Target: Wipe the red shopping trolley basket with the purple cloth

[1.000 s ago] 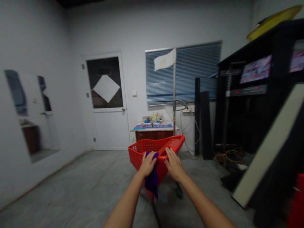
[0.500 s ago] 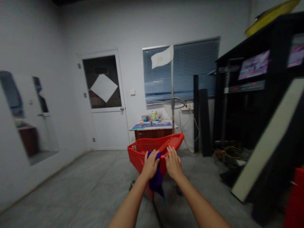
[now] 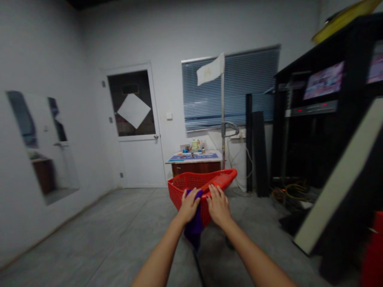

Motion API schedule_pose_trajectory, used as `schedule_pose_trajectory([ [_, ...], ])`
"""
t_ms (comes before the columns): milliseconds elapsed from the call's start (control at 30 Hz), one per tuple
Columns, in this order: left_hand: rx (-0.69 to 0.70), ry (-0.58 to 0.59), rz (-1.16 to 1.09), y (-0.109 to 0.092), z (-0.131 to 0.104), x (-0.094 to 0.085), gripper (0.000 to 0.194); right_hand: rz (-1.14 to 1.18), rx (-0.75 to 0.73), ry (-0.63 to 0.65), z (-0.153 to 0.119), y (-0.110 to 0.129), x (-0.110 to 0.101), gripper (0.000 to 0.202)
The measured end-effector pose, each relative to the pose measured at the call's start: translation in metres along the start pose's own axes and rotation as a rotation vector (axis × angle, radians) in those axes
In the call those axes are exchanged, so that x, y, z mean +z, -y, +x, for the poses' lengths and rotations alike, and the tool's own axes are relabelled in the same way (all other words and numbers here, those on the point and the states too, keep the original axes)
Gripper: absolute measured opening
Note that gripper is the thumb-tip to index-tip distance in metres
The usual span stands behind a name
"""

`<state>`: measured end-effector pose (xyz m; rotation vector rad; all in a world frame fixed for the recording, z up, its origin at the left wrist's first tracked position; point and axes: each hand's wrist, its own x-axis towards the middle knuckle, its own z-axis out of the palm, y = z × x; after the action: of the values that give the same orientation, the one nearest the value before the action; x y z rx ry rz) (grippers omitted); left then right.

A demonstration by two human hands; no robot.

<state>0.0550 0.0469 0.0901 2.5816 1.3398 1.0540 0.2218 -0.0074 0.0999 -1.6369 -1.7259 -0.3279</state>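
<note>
— How would that red plastic shopping cart (image 3: 194, 187) handle?

— Light, I judge: stiff mesh plastic on wheels, standing on the grey floor (image 3: 104, 231) mid-room. Best held at its near rim. Its long axis runs away from the person, nose toward the desk (image 3: 196, 159) under the blinds (image 3: 239, 87).

— And the hands?

— The left hand (image 3: 189, 206) presses a soft, limp purple cloth (image 3: 194, 229) onto the rim, fingers curled over it. The right hand (image 3: 219, 205) rests beside it, fingers together, flat on the rim.
</note>
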Motion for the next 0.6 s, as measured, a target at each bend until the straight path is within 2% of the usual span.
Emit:
schedule_pose_trajectory([
  [167,-0.122,-0.008,-0.016,0.004,0.004,0.0,0.041,-0.029,0.016,0.007,0.0,0.002,0.001,0.05],
  [400,0.037,-0.064,-0.047,-0.009,-0.002,0.001,0.041,-0.032,0.017,-0.039,0.001,0.005,0.011,0.049],
  [600,-0.096,-0.106,-0.022,0.003,0.003,0.002,0.04,-0.033,0.055,-0.014,0.005,0.016,0.011,0.05],
])
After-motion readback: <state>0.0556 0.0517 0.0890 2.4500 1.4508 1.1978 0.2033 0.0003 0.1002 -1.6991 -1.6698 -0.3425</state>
